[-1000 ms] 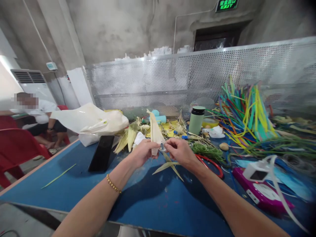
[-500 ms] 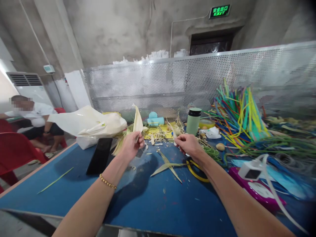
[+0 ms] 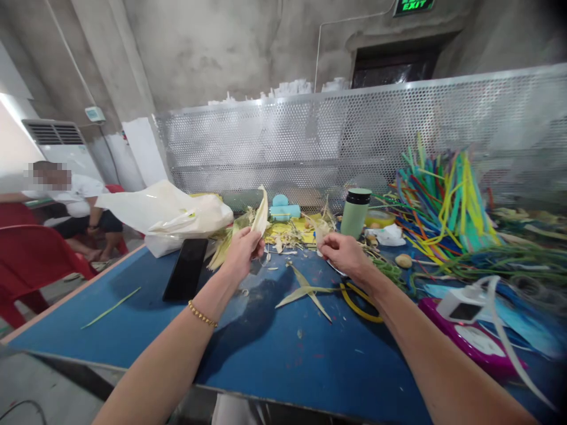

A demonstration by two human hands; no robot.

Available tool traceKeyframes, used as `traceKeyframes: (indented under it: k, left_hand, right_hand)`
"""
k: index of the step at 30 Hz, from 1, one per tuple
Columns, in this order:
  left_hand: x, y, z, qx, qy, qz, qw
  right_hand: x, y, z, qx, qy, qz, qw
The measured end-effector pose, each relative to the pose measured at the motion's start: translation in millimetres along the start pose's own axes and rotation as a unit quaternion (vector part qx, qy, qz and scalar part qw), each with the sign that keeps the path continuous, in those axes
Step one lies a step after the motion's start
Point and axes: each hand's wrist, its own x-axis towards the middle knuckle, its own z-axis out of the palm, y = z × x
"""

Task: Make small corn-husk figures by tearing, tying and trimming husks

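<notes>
My left hand (image 3: 244,247) is closed around a pale, dry corn husk (image 3: 261,213) whose tip points upward. To its right, my right hand (image 3: 340,251) pinches a smaller pale husk piece (image 3: 319,231) between thumb and fingertips. The two hands are apart, both above the blue table (image 3: 274,354). Below and between them, two narrow husk strips (image 3: 306,289) lie crossed on the tabletop. A yellow ring-shaped item (image 3: 354,307) lies under my right wrist, partly hidden by it. Husk scraps (image 3: 287,236) are strewn over a yellow sheet behind my hands.
A black phone (image 3: 186,268) and a white plastic bag (image 3: 177,212) lie to the left. On the right stand a green tumbler (image 3: 355,212), colourful strips (image 3: 452,200) and a magenta power strip (image 3: 473,342) with a charger. Perforated metal panels (image 3: 266,147) close off the back. A person sits far left.
The view has shifted slightly, moving most things rightward. The husk in my left hand now leans more to the right. Both hands keep their hold.
</notes>
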Motion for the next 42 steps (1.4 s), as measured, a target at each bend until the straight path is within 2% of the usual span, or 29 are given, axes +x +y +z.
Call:
traceKeyframes:
  k: [4,9,11,14,16,18,20,21,22,24,26,29,31,37,42]
  left_hand:
    - [-2.7,1.4,4.0,-0.001,-0.01,-0.008,1.0]
    - [-7.8,-4.5,12.0,0.042,-0.013,-0.025,0.999]
    - [-10.2,-6.4,14.5,0.082,0.003,-0.022,0.996]
    - [-13.2,-7.8,17.1,0.104,0.009,-0.042,0.994]
    - [-14.1,-9.6,18.2,0.083,-0.007,-0.055,0.995]
    - [-14.4,-13.2,19.3,0.062,-0.021,-0.051,0.997]
    - [-15.4,-18.1,21.5,0.059,-0.018,-0.039,0.997]
    - [-16.5,-20.7,23.2,0.063,-0.012,-0.031,0.997]
    - [-18.1,-23.2,25.3,0.067,-0.006,-0.02,0.998]
    - [-22.7,-27.4,30.2,0.065,-0.006,-0.003,0.998]
    - [-27.9,-30.0,34.7,0.027,-0.041,-0.002,0.999]
    - [-32.7,-30.7,37.5,-0.049,-0.118,-0.032,0.991]
    - [-32.6,-29.3,36.2,-0.057,-0.139,-0.042,0.988]
    - [-26.2,-22.3,29.3,0.068,-0.132,-0.015,0.989]
    - [-23.1,-24.8,28.5,0.119,-0.105,0.012,0.987]
  right_hand:
    - [2.5,9.1,2.3,-0.067,-0.024,-0.012,0.997]
    - [6.1,20.2,10.4,-0.072,-0.045,0.014,0.996]
    - [6.1,20.7,14.4,-0.045,-0.056,0.042,0.997]
    - [4.6,15.8,17.9,0.049,-0.064,0.108,0.991]
    - [3.9,10.8,17.3,0.122,-0.034,0.149,0.981]
    - [3.3,5.2,15.1,0.142,0.01,0.159,0.977]
    - [0.6,-2.1,13.8,0.108,0.022,0.127,0.986]
    - [-2.1,-6.8,14.5,0.096,0.006,0.101,0.99]
    - [-5.7,-12.4,16.2,0.094,-0.023,0.073,0.993]
    - [-14.8,-24.8,22.6,0.161,-0.108,0.041,0.98]
    - [-23.8,-35.9,30.2,0.195,-0.166,0.04,0.966]
    - [-30.9,-42.6,36.2,0.226,-0.157,0.044,0.96]
    - [-31.1,-40.8,35.1,0.231,-0.163,0.04,0.958]
    - [-27.4,-34.5,28.4,0.213,-0.145,0.014,0.966]
    - [-26.9,-35.5,28.7,0.149,-0.133,-0.012,0.98]
